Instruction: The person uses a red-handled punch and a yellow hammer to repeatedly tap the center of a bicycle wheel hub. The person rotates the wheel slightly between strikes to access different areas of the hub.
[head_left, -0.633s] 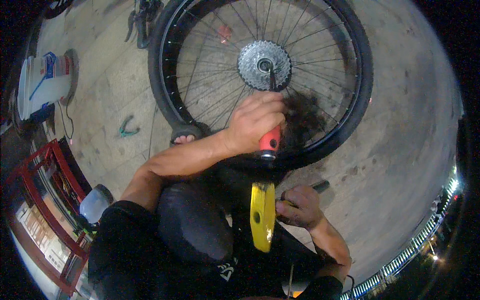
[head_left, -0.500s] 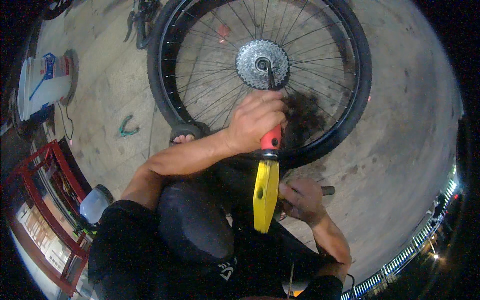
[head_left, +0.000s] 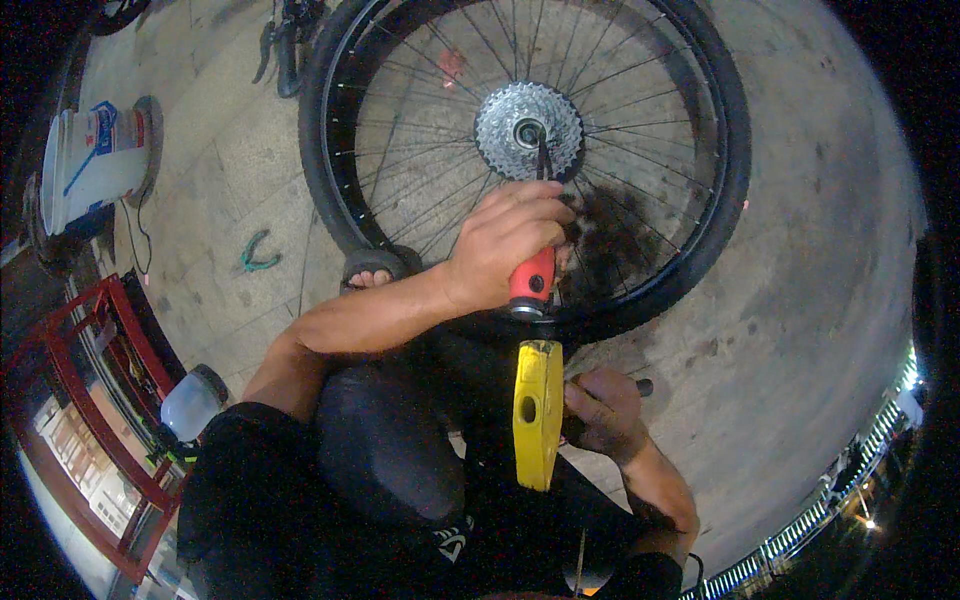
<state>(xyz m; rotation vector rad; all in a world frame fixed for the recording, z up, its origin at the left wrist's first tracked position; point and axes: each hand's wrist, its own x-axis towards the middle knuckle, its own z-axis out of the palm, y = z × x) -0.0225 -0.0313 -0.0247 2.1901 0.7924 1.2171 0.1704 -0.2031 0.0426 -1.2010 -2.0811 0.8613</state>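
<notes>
Over the lower half of the wheel (head_left: 735, 130), here's the left hand (head_left: 505, 240), fingers wrapped firmly round a red-handled screwdriver (head_left: 533, 275), its butt end facing back toward the person. Lower and to the right, the right hand (head_left: 608, 412) is closed on the handle of a hammer (head_left: 540, 445), the handle's dark end poking out past the fist. The yellow head sits in line with that butt, and there's a visible gap between the two! Follow the dark shaft forward and its tip is right at the centre of the silver cassette (head_left: 500, 120), near the hub's ring. The wheel lies flat, spokes fanning out, a sandalled foot (head_left: 370, 277) at its lower-left edge. Just under it on the ground (head_left: 820, 250), a dark patch (head_left: 612, 235) shows through the spokes. Wider left now: green-handled pliers (head_left: 260, 255) lying jaws apart, then a white bucket (head_left: 75, 185), and below that a red frame (head_left: 122, 310) beside a pale jug (head_left: 190, 410). Far right, a string of lights (head_left: 820, 510) curves along the rim of the view.
</notes>
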